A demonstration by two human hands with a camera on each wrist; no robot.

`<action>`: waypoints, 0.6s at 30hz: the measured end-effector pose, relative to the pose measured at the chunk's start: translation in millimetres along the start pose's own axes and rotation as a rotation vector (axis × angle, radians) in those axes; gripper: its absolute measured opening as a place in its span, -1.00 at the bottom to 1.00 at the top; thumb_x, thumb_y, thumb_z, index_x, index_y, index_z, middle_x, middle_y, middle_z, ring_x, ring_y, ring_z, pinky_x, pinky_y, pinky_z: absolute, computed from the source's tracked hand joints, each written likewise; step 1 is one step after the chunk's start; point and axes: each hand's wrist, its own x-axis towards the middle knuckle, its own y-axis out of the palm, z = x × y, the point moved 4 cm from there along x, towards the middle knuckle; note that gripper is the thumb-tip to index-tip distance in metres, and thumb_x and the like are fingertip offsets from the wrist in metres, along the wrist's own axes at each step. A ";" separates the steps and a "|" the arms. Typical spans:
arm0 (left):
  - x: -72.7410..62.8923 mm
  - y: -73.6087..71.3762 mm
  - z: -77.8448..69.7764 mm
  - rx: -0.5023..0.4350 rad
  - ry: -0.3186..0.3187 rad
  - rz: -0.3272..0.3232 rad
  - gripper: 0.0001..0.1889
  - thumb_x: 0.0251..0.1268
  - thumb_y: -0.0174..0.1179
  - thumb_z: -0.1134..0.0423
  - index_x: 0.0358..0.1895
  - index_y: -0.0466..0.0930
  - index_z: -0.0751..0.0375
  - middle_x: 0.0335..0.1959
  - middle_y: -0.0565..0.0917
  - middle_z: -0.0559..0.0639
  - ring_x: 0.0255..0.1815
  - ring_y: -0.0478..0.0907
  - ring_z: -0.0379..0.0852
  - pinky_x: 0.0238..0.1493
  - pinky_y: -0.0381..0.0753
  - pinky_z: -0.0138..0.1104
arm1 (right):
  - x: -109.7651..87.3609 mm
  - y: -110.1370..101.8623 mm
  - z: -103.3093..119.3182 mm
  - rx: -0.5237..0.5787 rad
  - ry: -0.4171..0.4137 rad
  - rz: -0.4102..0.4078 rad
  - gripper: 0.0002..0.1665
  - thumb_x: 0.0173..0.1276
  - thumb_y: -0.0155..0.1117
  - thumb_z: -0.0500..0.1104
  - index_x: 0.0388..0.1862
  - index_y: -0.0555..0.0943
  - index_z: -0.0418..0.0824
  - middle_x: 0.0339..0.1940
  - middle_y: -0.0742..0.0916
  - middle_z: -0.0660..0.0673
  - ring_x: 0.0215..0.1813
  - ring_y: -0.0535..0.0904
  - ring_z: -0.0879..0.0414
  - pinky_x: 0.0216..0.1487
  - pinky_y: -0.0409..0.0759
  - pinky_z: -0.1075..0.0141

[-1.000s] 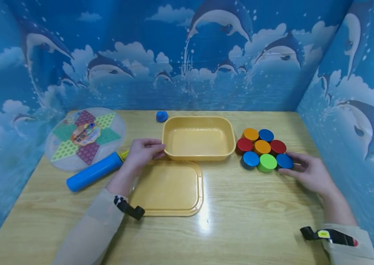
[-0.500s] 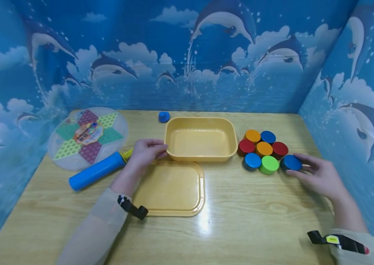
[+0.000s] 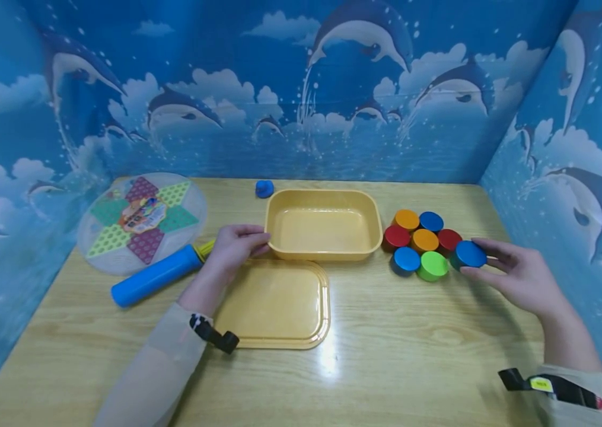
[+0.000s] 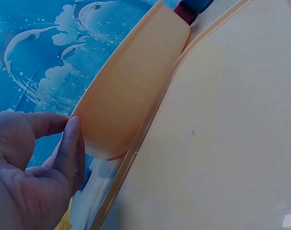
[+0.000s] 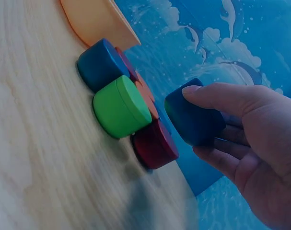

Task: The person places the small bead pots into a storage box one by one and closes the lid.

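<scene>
A yellow bin (image 3: pixel 324 225) stands right of the left hand (image 3: pixel 236 246), whose thumb and fingertips pinch its rim, plainest in the left wrist view. Below those fingers lies a yellow lid (image 3: pixel 279 302), cut off there. The right hand (image 3: pixel 527 276) grips a blue tub (image 5: pixel 191 115), its underside hidden; only the right wrist view shows a gap between it and the red tub (image 5: pixel 156 144) left of the fingers.

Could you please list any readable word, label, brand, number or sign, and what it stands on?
None can be read.
Yellow label on the right wrist strap: marks too small to read.
Centre picture on the game board: too blurred to tell any lettering.
</scene>
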 end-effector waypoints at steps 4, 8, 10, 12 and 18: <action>0.4 -0.8 1.2 -0.016 0.006 0.005 -0.66 0.47 0.38 0.35 0.22 0.66 0.36 0.15 0.64 0.23 0.00 0.75 0.00 -0.01 0.81 -0.32 | 7.0 0.0 9.0 -0.001 -0.039 0.006 -0.22 0.35 0.61 -0.12 0.47 0.54 -0.32 0.35 0.61 -0.44 0.06 0.49 0.63 0.01 0.55 0.73; 0.2 0.0 1.8 -0.039 0.010 0.011 -0.66 0.47 0.37 0.38 0.22 0.65 0.40 0.15 0.64 0.25 -0.01 0.75 0.00 0.00 0.81 -0.32 | 13.6 0.4 17.3 -0.005 -0.037 0.008 -0.22 0.34 0.62 -0.12 0.48 0.55 -0.28 0.35 0.63 -0.39 0.05 0.50 0.64 0.01 0.53 0.75; -0.3 0.6 1.5 -0.042 0.005 0.009 -0.66 0.47 0.37 0.38 0.22 0.65 0.39 0.15 0.64 0.25 0.00 0.75 0.00 0.00 0.81 -0.32 | 16.6 0.7 22.3 -0.006 -0.042 0.007 -0.22 0.34 0.62 -0.11 0.47 0.55 -0.28 0.35 0.64 -0.36 0.05 0.50 0.64 0.02 0.52 0.75; -0.8 0.8 1.1 -0.037 -0.004 0.003 -0.68 0.47 0.36 0.38 0.21 0.65 0.37 0.15 0.64 0.23 0.00 0.75 0.01 -0.01 0.81 -0.33 | 19.4 0.8 28.1 0.000 -0.055 0.008 -0.22 0.34 0.62 -0.12 0.47 0.55 -0.28 0.36 0.63 -0.36 0.05 0.50 0.65 0.02 0.53 0.74; -1.7 0.4 0.9 -0.039 -0.013 0.006 -0.67 0.49 0.36 0.36 0.23 0.65 0.36 0.16 0.63 0.23 0.02 0.74 0.02 0.00 0.81 -0.32 | 26.9 1.3 44.6 0.017 -0.092 0.014 -0.25 0.36 0.61 -0.14 0.47 0.56 -0.27 0.37 0.63 -0.33 0.07 0.52 0.62 0.03 0.55 0.72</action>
